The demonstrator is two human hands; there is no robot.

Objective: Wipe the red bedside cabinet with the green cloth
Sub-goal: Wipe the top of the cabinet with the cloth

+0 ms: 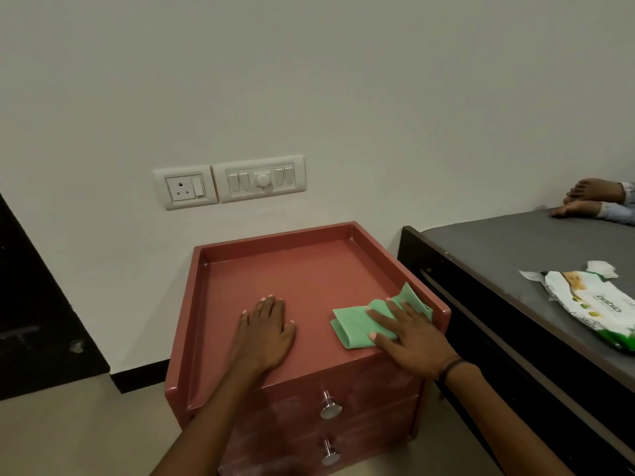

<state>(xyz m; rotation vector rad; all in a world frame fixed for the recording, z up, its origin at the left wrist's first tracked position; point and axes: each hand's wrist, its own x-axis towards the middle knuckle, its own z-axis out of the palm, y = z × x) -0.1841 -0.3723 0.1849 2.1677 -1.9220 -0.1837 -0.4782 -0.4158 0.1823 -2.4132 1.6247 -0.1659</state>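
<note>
Head view: cloth (pixel 354 324) looks soft, light, limp. Likely bunches if pushed by edge, so best kept under flat palm. Green, folded, at front right corner of red cabinet (pixel 292 269) top, by right rim. Right hand (pixel 409 338) spread, pressing cloth. Left hand (pixel 266 331) flat near front edge.

A raised rim (pixel 275 236) walls the cabinet top (pixel 295 273) left, back and right; its front lies open. The bed (pixel 498 245) stands just beside
</note>
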